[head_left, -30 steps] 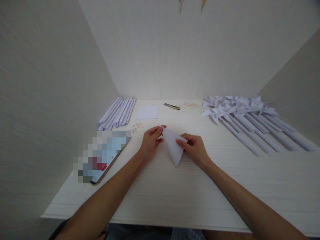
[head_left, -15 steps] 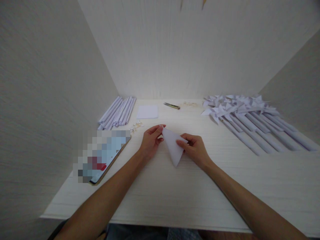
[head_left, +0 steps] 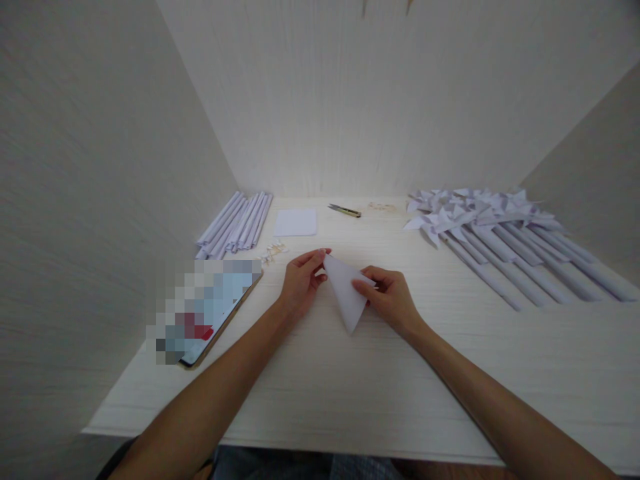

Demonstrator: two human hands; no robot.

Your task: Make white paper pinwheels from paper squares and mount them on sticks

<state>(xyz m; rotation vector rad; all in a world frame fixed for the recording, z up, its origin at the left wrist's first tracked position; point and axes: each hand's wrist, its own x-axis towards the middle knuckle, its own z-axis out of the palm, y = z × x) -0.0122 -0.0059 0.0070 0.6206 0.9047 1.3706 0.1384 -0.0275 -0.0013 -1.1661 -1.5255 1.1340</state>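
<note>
A white sheet of paper folded into a triangle (head_left: 346,295) is held over the middle of the light wooden table (head_left: 380,380). My left hand (head_left: 300,283) pinches its upper left corner between thumb and fingers. My right hand (head_left: 391,299) grips its right corner, with the thumb on top. The triangle's long point hangs down toward me, just above the table.
Rolled white paper sticks (head_left: 236,223) lie at the back left. A small white paper square (head_left: 295,222) and a utility knife (head_left: 344,211) lie at the back. Finished paper pinwheels on sticks (head_left: 493,230) are piled at the right. A phone (head_left: 207,310) lies at the left.
</note>
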